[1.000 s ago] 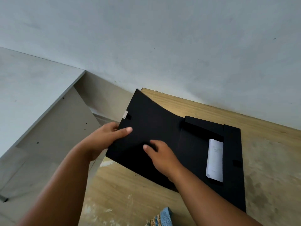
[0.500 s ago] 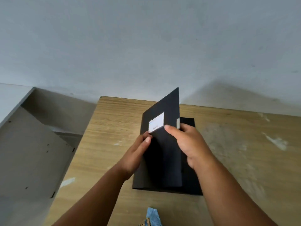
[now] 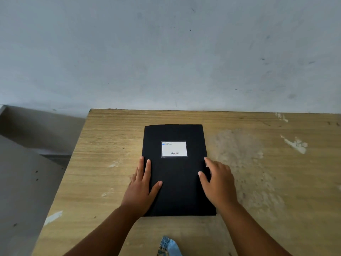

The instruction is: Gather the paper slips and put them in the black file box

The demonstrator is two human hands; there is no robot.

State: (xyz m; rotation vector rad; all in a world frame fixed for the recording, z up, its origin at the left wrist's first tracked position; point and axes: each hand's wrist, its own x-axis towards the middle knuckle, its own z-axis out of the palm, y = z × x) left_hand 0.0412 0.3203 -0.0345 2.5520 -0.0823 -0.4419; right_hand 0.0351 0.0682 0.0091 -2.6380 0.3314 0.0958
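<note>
The black file box (image 3: 177, 174) lies closed and flat on the wooden table (image 3: 103, 156), a white label (image 3: 174, 149) on its lid. My left hand (image 3: 142, 187) rests flat on the box's left edge, fingers spread and thumb on the lid. My right hand (image 3: 217, 183) presses on the right edge near the clasp tab, fingers apart. No paper slips show; the lid hides the inside.
A grey wall (image 3: 166, 52) rises right behind the table's far edge. A lower grey surface (image 3: 22, 182) lies left of the table. A bit of blue patterned cloth (image 3: 168, 246) shows at the bottom. White scuffs (image 3: 295, 144) mark the table's right side.
The lid stood open with a white slip visible inside, then swung over to the right. It now lies shut, and both hands have gone from holding the lid to resting flat on it.
</note>
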